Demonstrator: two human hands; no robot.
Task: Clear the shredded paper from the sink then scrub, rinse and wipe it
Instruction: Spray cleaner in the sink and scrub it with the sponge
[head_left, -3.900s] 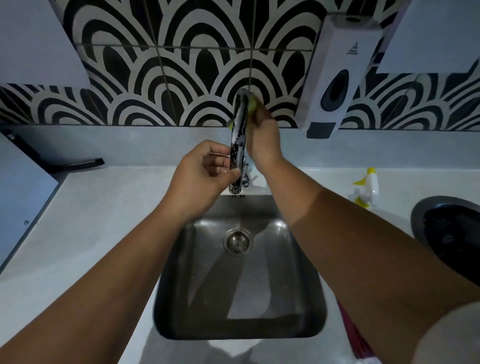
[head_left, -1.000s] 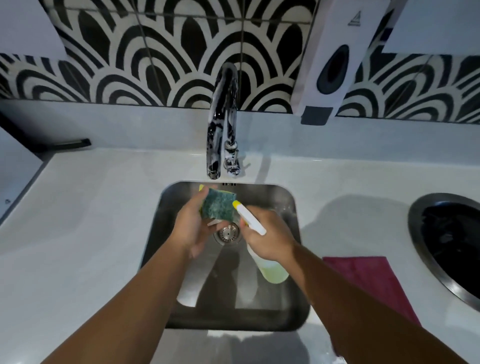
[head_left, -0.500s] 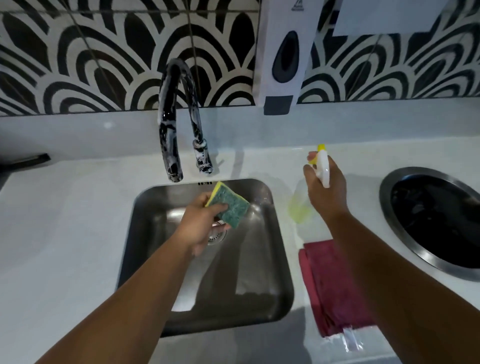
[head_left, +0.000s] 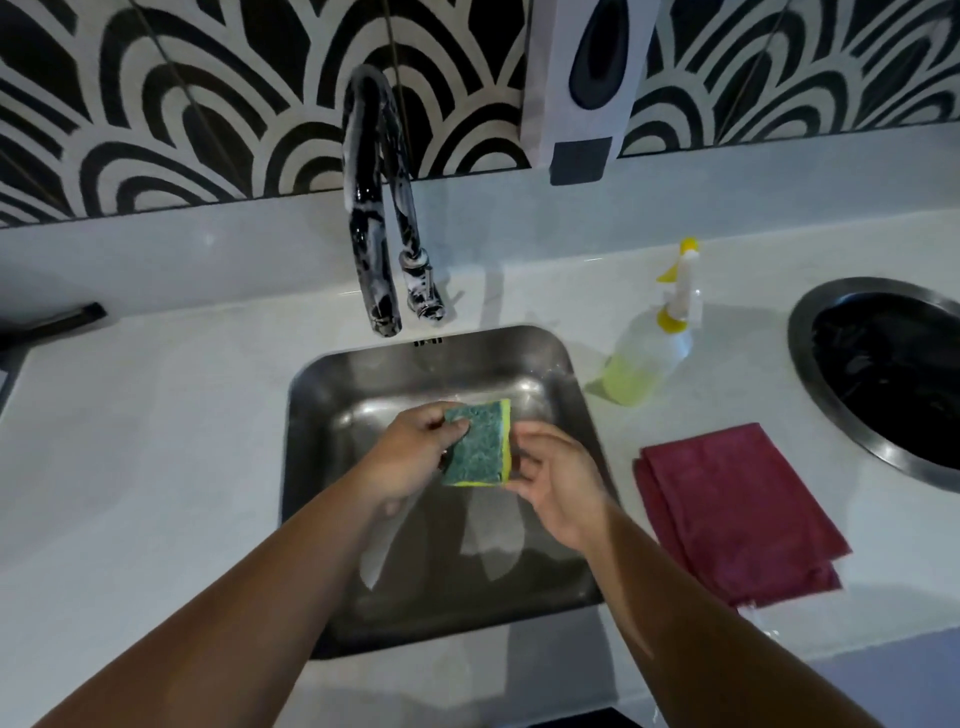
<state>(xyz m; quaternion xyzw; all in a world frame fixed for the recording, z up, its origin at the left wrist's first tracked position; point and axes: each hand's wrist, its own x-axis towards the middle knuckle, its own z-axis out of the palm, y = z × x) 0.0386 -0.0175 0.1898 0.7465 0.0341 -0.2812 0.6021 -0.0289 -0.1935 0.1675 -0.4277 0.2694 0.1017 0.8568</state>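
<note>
Washroom: sink (head_left: 322, 395), wall soap dispenser (head_left: 582, 78)

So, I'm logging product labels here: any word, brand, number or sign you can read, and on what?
None can be read.
White wall soap dispenser: no text in view.
Clear spray bottle with yellow liquid: no label visible.
Steel sink, rear rim: small dark marks, too small to read.

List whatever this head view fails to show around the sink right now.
- Sink drain: hidden behind the left hand, the right hand and the sponge that they hold.
- Soap dispenser: its top is cut off by the upper edge.
- Round countertop opening: cut off by the right edge, its inside too dark to read.
- Dark handle at far left: cut off by the left edge.
</note>
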